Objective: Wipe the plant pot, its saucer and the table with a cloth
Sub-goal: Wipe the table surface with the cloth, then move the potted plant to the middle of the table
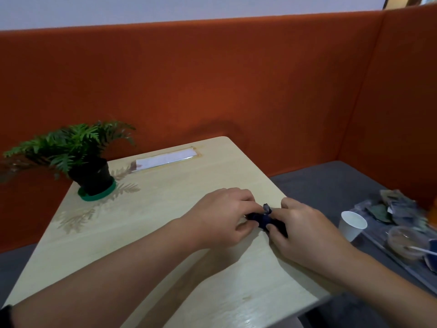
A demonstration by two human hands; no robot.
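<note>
A black plant pot [93, 175] with a green fern stands on a green saucer [94, 196] at the far left corner of the pale wooden table [151, 221]. Near the table's right edge lies a small dark blue cloth [262, 218], bunched into a roll. My left hand [222, 218] and my right hand [305, 230] both pinch it, one at each end. Most of the cloth is hidden under my fingers.
A white paper strip [165, 158] lies at the table's far edge. On the grey bench to the right stand a white paper cup [352, 224] and a tray [402, 261] with a bowl, leaves and scraps. An orange padded wall [212, 79] rises behind.
</note>
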